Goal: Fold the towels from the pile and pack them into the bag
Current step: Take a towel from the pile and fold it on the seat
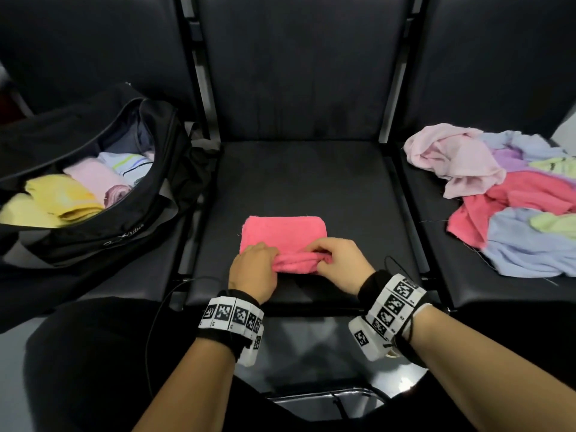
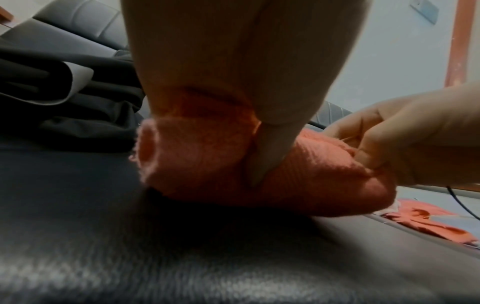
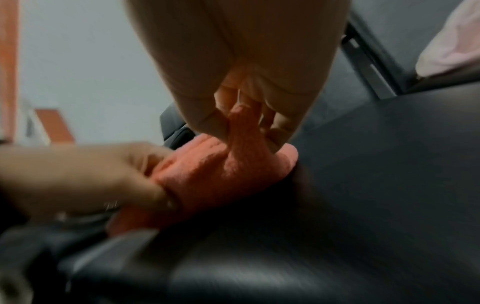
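A folded pink towel [image 1: 283, 232] lies on the middle black seat [image 1: 305, 182], its near edge rolled up. My left hand [image 1: 255, 269] grips the left end of that roll [image 2: 197, 160], thumb pressed into the cloth. My right hand [image 1: 338, 263] pinches the right end [image 3: 233, 164] between thumb and fingers. An open black bag [image 1: 103, 213] on the left seat holds yellow, pink and striped folded towels. The pile of loose towels [image 1: 514, 201] in pink, blue, purple and green lies on the right seat.
Black seat backs [image 1: 299, 67] rise behind all three seats. Metal frame bars [image 1: 202, 88] separate the seats. A thin cable [image 1: 162, 304] runs from my left wristband. My dark-clothed knee [image 1: 93, 363] is at lower left, with the floor [image 1: 327, 353] visible below the seat edge.
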